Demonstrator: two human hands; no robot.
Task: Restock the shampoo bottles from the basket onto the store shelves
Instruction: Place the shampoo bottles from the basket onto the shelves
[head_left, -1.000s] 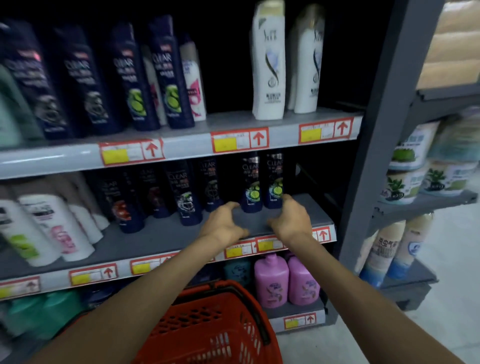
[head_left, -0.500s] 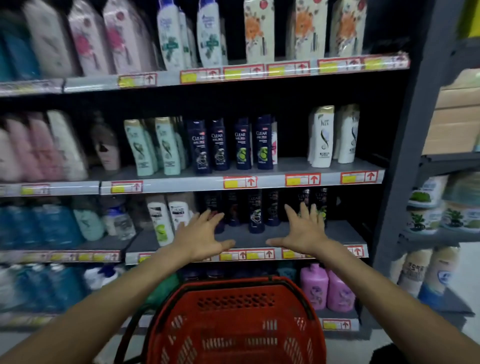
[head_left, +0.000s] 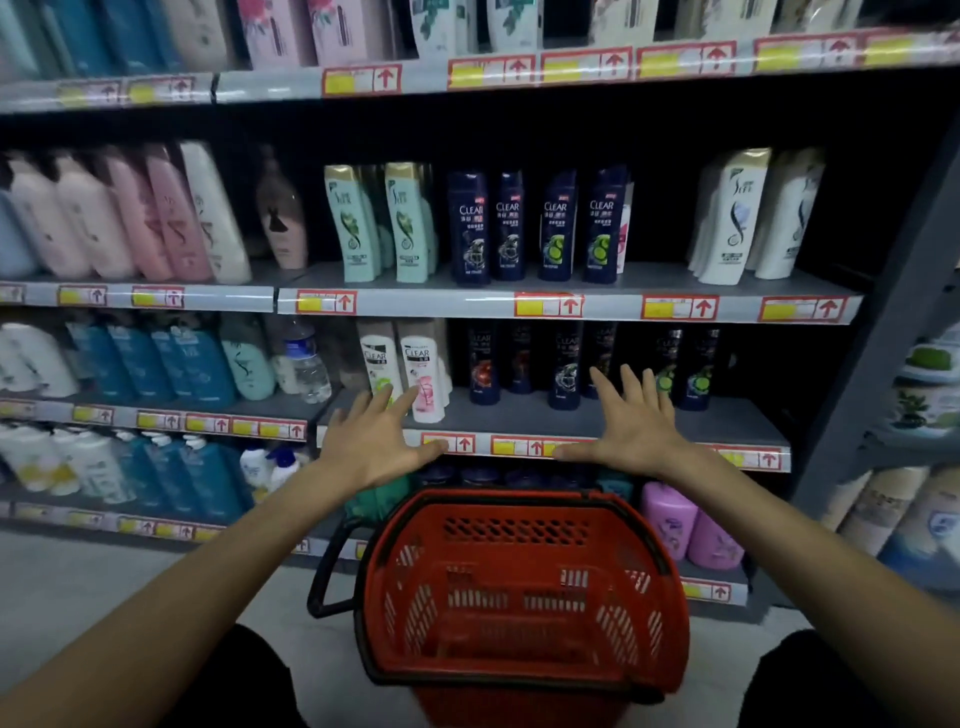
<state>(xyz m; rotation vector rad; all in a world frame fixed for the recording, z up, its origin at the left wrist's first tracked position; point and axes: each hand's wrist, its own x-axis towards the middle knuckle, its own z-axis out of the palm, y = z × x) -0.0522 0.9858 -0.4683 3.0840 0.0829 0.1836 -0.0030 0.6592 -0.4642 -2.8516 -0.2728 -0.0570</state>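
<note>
A red plastic basket (head_left: 519, 525) stands on the floor below me, and I see no bottles inside it. My left hand (head_left: 371, 439) and my right hand (head_left: 631, 423) are stretched out flat with fingers spread, holding nothing, in front of the third shelf's edge (head_left: 519, 446). Behind them stand dark blue shampoo bottles (head_left: 563, 371) and two white shampoo bottles (head_left: 421, 371). On the shelf above, more dark blue bottles (head_left: 511, 226) sit between green bottles (head_left: 379, 223) and white bottles (head_left: 732, 218).
Grey shelves with red and yellow price tags run left, filled with pink bottles (head_left: 166, 213) and blue bottles (head_left: 202, 364). Purple bottles (head_left: 670, 517) sit on the bottom shelf. A grey upright (head_left: 878, 374) separates another rack at right.
The view has pulled back from the shelf, showing more shelves and the whole basket. Both hands went from curled at the shelf edge to flat with spread fingers.
</note>
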